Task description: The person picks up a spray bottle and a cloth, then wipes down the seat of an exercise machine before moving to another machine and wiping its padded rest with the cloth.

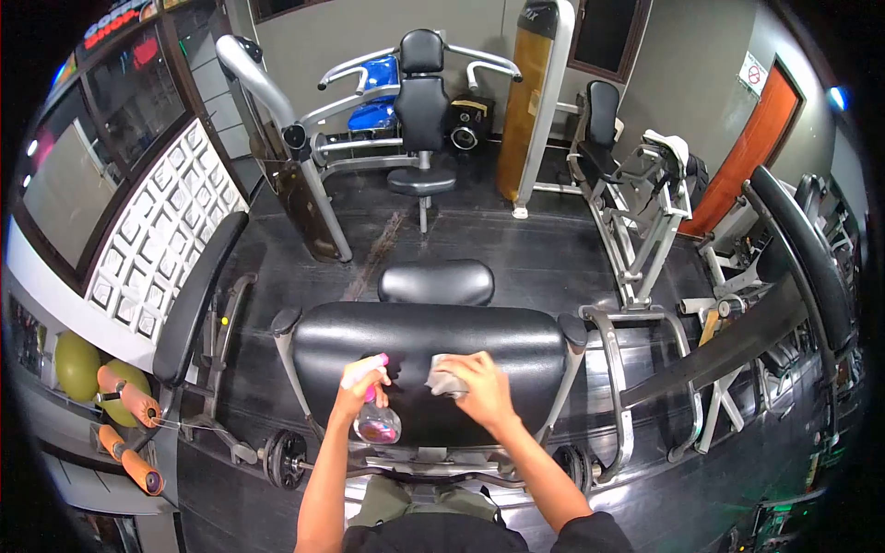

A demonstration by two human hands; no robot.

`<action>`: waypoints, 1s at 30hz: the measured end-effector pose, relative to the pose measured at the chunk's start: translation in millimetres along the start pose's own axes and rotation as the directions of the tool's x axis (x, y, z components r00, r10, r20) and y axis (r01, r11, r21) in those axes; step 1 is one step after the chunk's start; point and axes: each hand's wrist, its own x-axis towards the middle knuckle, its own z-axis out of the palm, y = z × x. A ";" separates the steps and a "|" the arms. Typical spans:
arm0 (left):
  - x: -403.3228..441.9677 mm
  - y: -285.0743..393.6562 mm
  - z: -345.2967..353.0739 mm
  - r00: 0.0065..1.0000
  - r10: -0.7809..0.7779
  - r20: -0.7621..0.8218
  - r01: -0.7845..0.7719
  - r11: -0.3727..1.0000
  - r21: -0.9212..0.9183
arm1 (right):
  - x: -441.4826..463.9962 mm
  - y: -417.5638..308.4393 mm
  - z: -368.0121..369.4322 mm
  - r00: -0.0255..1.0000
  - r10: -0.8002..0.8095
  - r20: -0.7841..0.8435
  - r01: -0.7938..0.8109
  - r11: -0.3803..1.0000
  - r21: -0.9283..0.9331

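Note:
My left hand (362, 384) is wrapped round the neck of a clear spray bottle (379, 424) with a pink trigger head. The bottle hangs tilted over the near part of a black padded bench (415, 332). Bunched in the fingers of my right hand (481, 382) is a grey cloth (444, 378), held over or against the same pad; I cannot tell if it touches. A smaller black pad (437, 282) sits just beyond the bench.
A barbell with weight plates (284, 458) lies low between me and the bench. Weight machines stand ahead, including one with a black seat (421, 181). On the left are a long black bench (198, 295) and green exercise balls (77, 365). An orange door (751, 147) is at right.

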 end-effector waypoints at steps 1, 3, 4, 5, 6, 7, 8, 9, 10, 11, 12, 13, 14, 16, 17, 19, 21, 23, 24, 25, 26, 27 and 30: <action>-5.3 7.9 -4.2 0.999 -0.016 -0.031 0.016 1.000 -0.004 | 3.0 2.1 -4.5 0.998 0.020 -0.054 -0.020 1.000 0.008; -11.5 17.8 -19.2 0.999 -0.026 -0.044 0.027 0.999 0.022 | 14.6 9.9 -2.6 0.980 0.104 -0.169 -0.109 0.994 -0.022; -11.7 20.9 -25.6 0.998 -0.031 -0.047 0.034 0.998 0.060 | 22.6 10.4 -3.3 0.961 0.163 -0.224 -0.169 0.986 -0.009; -11.8 22.8 -31.2 0.998 -0.032 -0.061 0.035 0.997 0.064 | 29.5 6.5 -1.0 0.946 0.215 -0.242 -0.218 0.976 0.013; -10.2 28.1 -33.2 0.998 -0.028 -0.059 0.032 0.998 0.057 | 33.1 1.9 6.1 0.947 0.211 -0.242 -0.216 0.976 0.005; -7.9 33.3 -36.1 0.999 -0.014 -0.045 0.019 0.993 0.114 | 35.8 -3.3 16.5 0.945 0.181 -0.271 -0.188 0.982 0.003; -5.3 36.8 -39.6 1.000 -0.002 -0.029 0.007 0.985 0.170 | 36.8 -10.1 26.3 0.941 0.154 -0.300 -0.161 0.987 0.001; -0.6 36.9 -44.1 1.000 0.010 -0.001 -0.010 0.987 0.161 | 34.9 -23.8 30.4 0.947 0.150 -0.285 -0.146 0.989 0.037; 3.9 36.8 -47.0 1.000 0.010 0.006 -0.011 0.988 0.153 | 29.7 -28.6 39.0 0.953 0.126 -0.274 -0.122 0.992 0.031; 8.5 36.0 -49.1 1.000 -0.006 0.007 0.005 0.987 0.161 | 21.6 -33.7 41.0 0.968 0.120 -0.219 -0.119 0.993 0.019; 13.2 38.7 -48.4 1.000 -0.020 0.009 0.018 0.986 0.167 | 15.6 -38.3 41.8 0.980 0.113 -0.164 -0.114 0.993 0.006; 14.5 40.0 -47.0 0.998 -0.057 0.006 0.056 0.990 0.127 | 10.4 -36.9 41.2 0.986 0.093 -0.138 -0.096 0.995 -0.014; 15.1 42.4 -46.4 0.998 -0.056 0.016 0.054 0.992 0.116 | 9.9 -34.6 35.2 0.986 0.095 -0.139 -0.099 0.995 -0.028; 15.4 49.5 -44.8 0.992 -0.111 0.058 0.105 0.989 0.104 | 7.7 -32.7 19.0 0.984 0.135 -0.114 -0.140 0.989 -0.040; 14.8 49.3 -44.8 0.991 -0.107 0.079 0.100 0.991 0.085 | 9.3 -29.0 13.6 0.982 0.132 -0.132 -0.143 0.987 -0.079; 15.2 48.3 -46.9 0.987 -0.119 0.109 0.109 0.990 0.089 | 17.1 -25.0 9.7 0.964 0.154 -0.216 -0.177 0.980 -0.088; 15.0 49.8 -43.4 0.983 -0.139 0.124 0.130 0.989 0.071 | 21.7 -23.4 15.4 0.950 0.182 -0.254 -0.210 0.974 -0.090; 14.5 49.0 -39.6 0.983 -0.127 0.133 0.116 0.989 0.087 | 23.3 -24.1 25.8 0.880 0.314 -0.356 -0.336 0.942 0.000; 14.1 47.9 -39.0 0.984 -0.117 0.136 0.102 0.988 0.114 | 21.9 -25.1 28.1 0.879 0.316 -0.357 -0.341 0.940 -0.008; 15.5 44.0 -39.9 0.984 -0.112 0.140 0.096 0.989 0.116 | 19.4 -27.1 30.4 0.865 0.331 -0.378 -0.351 0.936 0.015; 15.8 43.2 -40.0 0.982 -0.117 0.149 0.101 0.988 0.113 | 17.4 -28.8 32.4 0.849 0.346 -0.400 -0.362 0.931 0.039; 16.3 42.4 -39.6 0.979 -0.124 0.161 0.106 0.988 0.115 | 17.5 -29.9 33.6 0.845 0.350 -0.404 -0.369 0.929 0.033; 17.8 38.0 -40.5 0.971 -0.150 0.187 0.135 0.987 0.091 | 22.8 -35.2 33.4 0.821 0.393 -0.414 -0.424 0.906 0.018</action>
